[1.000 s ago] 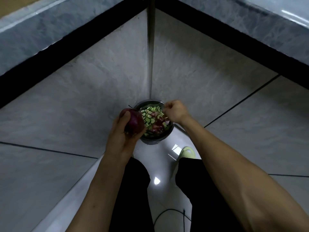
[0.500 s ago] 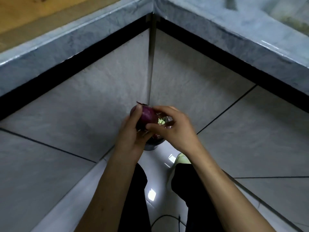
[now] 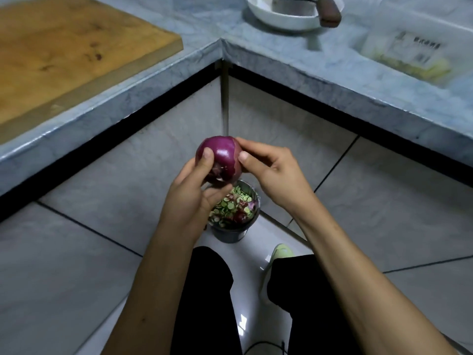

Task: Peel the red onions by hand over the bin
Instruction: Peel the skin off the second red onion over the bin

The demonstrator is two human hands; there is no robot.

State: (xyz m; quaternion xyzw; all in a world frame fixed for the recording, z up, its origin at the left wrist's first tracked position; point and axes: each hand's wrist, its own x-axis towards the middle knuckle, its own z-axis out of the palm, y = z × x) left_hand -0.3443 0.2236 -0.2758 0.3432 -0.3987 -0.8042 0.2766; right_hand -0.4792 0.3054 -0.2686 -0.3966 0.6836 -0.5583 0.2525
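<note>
Peeling under way on a red onion (image 3: 222, 157), held up in mid-air just above and slightly behind the bin (image 3: 234, 233) on the floor, between the person's knees and the corner of the counter. Gripped from below and the side by the left hand (image 3: 190, 198), thumb laid over the front and fingers curled under the root end. Pinched at its right flank by the right hand (image 3: 271, 170), thumb and forefinger closed on the edge of a skin layer, the other fingers curled loosely behind. Glossy purple flesh already bared across the front, a duller outer layer left over the top and a ragged bit near the base, so probably midway through this onion. Likely next: drawing that pinched edge down and away while turning the bulb in the left palm, then letting the strip fall into the bin, already heaped with green slices and purple scraps. Further out, a wooden chopping board (image 3: 69, 55) on the marble counter (image 3: 320, 73), and a white dish (image 3: 284, 17) at the top.
</note>
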